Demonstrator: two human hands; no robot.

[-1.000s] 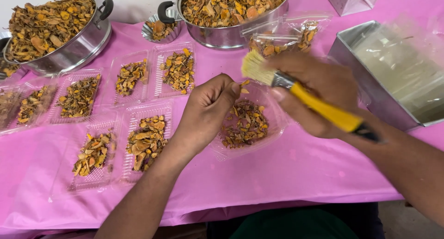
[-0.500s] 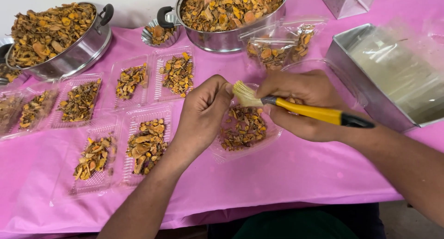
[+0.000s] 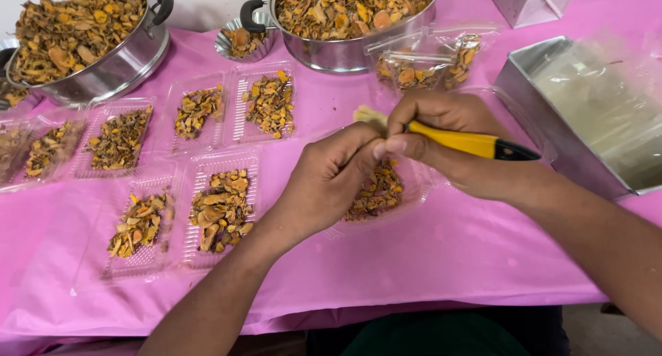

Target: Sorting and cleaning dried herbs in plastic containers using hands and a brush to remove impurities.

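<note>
My right hand grips a brush with a yellow handle; its pale bristles stick out past my fingers to the left. My left hand is curled just beside it, fingertips touching the right hand's thumb; whether it pinches a piece is hidden. Both hands hover over a clear plastic tray filled with orange-brown dried slices.
Several filled clear trays lie on the pink tablecloth to the left. Two steel pots heaped with dried slices stand at the back, a small steel cup between them. A steel box sits right, a plastic bag behind my hands.
My right hand lowered the brush and brought it left and down to the left hand; the bristles now point left beside my left fingers. The left hand stayed over the tray.
</note>
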